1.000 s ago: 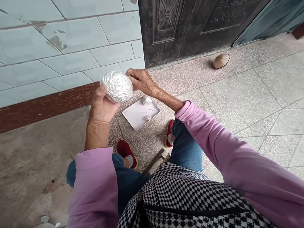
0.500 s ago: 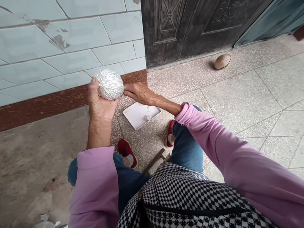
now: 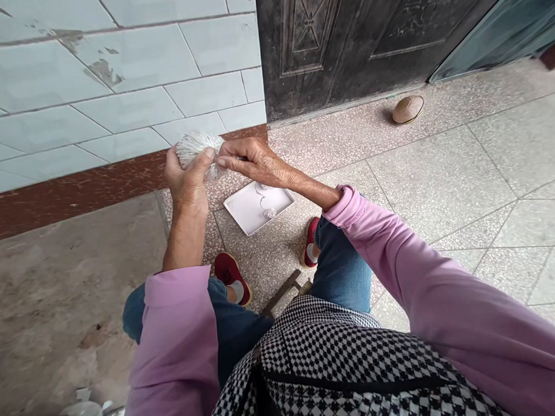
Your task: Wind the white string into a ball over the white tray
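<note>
Single head-worn view, facing forward and steeply down over the wearer's houndstooth garment (image 3: 350, 351), which sits nearest the lens. Left hand (image 3: 186, 179) and right hand (image 3: 260, 164) fall mid-range, left of upper centre; tiled wall (image 3: 140, 55) and carved door (image 3: 345, 54) lie farther off, cropped by the top edge.

Soft daylight, seemingly from the right, made the tiled floor (image 3: 444, 178) pale and the concrete (image 3: 80, 281) at left duller; the far ball (image 3: 407, 109) cast a faint shadow leftward. The near right sleeve (image 3: 482, 322) looked stretched, and the white tuft (image 3: 194, 148) slightly washed out.
</note>
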The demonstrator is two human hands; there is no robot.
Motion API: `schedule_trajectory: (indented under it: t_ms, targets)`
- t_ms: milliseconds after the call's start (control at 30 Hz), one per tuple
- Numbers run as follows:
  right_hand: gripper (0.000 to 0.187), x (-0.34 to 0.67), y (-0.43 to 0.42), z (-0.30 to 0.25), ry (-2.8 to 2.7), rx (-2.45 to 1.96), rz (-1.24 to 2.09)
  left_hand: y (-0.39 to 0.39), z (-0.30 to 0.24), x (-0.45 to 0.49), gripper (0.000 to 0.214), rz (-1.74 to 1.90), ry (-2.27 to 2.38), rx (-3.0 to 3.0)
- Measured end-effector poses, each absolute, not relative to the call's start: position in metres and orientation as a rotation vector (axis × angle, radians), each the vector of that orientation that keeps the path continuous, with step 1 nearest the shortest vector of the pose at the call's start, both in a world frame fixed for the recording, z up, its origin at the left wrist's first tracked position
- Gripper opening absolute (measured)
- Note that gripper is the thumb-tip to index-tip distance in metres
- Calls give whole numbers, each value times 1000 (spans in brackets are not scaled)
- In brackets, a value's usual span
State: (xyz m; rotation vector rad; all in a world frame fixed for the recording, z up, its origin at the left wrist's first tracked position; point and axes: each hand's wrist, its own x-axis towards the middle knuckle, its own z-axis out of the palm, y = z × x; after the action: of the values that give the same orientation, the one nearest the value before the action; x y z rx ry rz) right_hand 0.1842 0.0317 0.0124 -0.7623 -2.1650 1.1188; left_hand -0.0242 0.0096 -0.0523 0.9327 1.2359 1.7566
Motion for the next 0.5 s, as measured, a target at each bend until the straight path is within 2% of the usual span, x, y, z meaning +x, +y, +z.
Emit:
schedule_trajectory:
  t_ms: [300,500]
  targets:
    - [58,201,29,49,-1884,-1014,1255,-10,-39,-16,83,1377,1069,980]
    - [55,201,31,48,-1827,-961,1272,-19,-25,-7,79,1322,1012,966]
